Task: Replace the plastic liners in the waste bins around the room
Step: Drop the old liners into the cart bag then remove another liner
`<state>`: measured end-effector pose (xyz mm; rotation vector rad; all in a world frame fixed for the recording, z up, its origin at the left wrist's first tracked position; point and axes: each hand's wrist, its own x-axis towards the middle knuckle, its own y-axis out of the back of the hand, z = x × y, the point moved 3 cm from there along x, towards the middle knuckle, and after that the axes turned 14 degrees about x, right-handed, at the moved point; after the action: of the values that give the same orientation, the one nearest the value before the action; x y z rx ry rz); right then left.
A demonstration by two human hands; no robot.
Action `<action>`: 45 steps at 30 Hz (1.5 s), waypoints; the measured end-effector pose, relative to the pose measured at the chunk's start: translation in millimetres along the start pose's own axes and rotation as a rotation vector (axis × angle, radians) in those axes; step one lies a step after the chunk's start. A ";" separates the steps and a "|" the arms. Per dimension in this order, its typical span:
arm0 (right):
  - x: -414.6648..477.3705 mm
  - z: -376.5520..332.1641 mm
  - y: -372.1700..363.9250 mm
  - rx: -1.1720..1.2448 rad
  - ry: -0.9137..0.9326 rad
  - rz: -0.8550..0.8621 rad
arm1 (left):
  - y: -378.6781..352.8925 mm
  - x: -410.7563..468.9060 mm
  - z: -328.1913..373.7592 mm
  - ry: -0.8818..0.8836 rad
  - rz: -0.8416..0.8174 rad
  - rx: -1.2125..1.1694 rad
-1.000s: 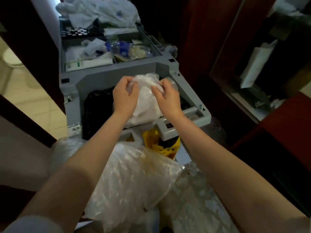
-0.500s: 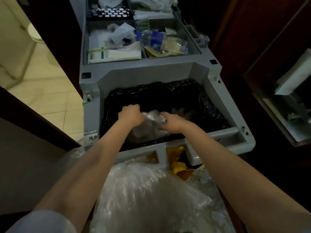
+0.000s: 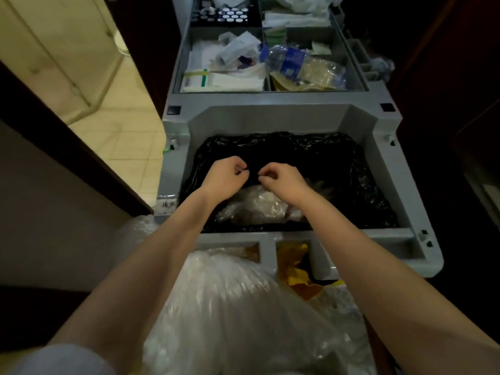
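A grey housekeeping cart (image 3: 378,131) stands in front of me, and its near bin is lined with a black plastic liner (image 3: 338,163). A crumpled clear used liner bag (image 3: 257,207) lies inside that bin, against the near wall. My left hand (image 3: 224,177) and my right hand (image 3: 284,180) hover side by side just above the bag. Their fingers are curled in towards the thumbs. Nothing shows between the fingers, and the bag sits under my wrists.
A large clear plastic bag (image 3: 230,307), full, bulges below my forearms, with yellow plastic (image 3: 295,269) beside it under the cart's handle. The cart's upper tray holds paper supplies (image 3: 224,77) and a crushed water bottle (image 3: 297,66). A tiled floor (image 3: 121,131) and a dark door frame (image 3: 67,147) lie to the left.
Both hands carried the clear bag from above the cart's rim down into the black-lined bin and came off it. The bag now lies in the bin, and my view has moved closer.
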<state>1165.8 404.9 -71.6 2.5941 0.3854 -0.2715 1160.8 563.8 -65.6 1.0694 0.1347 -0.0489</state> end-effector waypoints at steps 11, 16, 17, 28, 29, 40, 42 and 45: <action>-51.4 -69.7 -50.9 0.159 0.514 -0.282 | 55.3 -161.7 -16.0 0.390 0.670 -0.046; -121.4 -91.3 -104.7 0.160 0.712 -0.541 | 59.3 -276.2 -30.3 0.654 0.843 -0.019; -136.8 -94.4 -116.1 0.150 0.760 -0.583 | 58.3 -300.5 -33.7 0.714 0.867 -0.028; -320.4 -103.0 -243.2 -0.062 0.846 -1.146 | 17.6 -560.5 -55.9 1.247 0.943 -0.053; -338.6 -100.4 -255.7 -0.076 0.838 -1.178 | 12.8 -580.7 -58.7 1.278 0.939 -0.066; -487.0 -70.0 -373.2 -0.300 0.757 -1.266 | -26.4 -750.0 -125.6 1.323 0.739 -0.161; -496.8 -66.2 -392.1 -0.362 0.726 -1.263 | -28.0 -764.9 -148.3 1.309 0.664 -0.180; -499.8 -64.1 -420.1 -0.448 0.699 -1.221 | -24.5 -776.7 -183.7 1.308 0.560 -0.187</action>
<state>569.4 678.1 -74.6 1.6269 1.9720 0.3213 372.9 693.3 -70.0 0.7709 0.9822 1.1626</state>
